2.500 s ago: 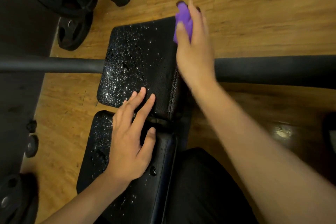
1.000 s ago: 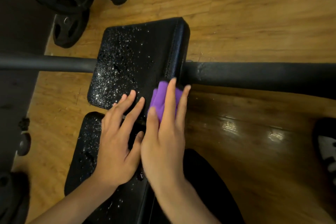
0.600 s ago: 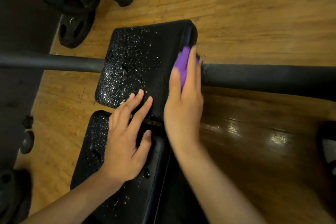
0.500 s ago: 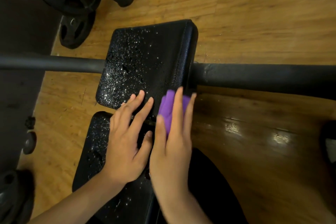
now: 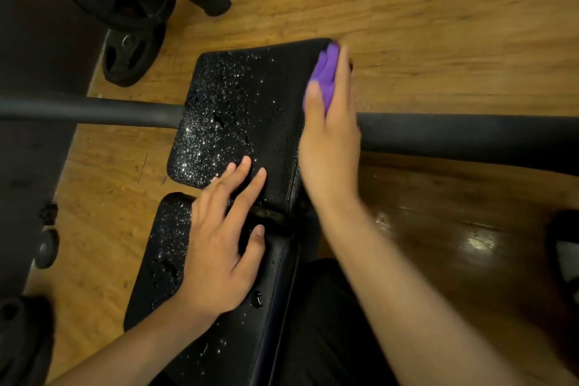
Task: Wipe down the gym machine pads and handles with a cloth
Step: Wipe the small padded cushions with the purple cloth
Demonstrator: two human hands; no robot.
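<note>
Right hand (image 5: 329, 141), fingers straight, presses cloth (image 5: 326, 72) along pad (image 5: 244, 103) edge; left hand (image 5: 219, 254) rests flat. Edge wipe underway; wet top likely next.

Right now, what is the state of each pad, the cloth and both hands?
Far pad: wet, droplets over its left and middle; right strip looks wiped.
Near pad: wet, droplets on its left side.
Purple cloth: bunched, pressed on the far pad's far right corner.
Right hand: fingers straight, presses the cloth.
Left hand: flat, rests across the gap between the pads.
</note>
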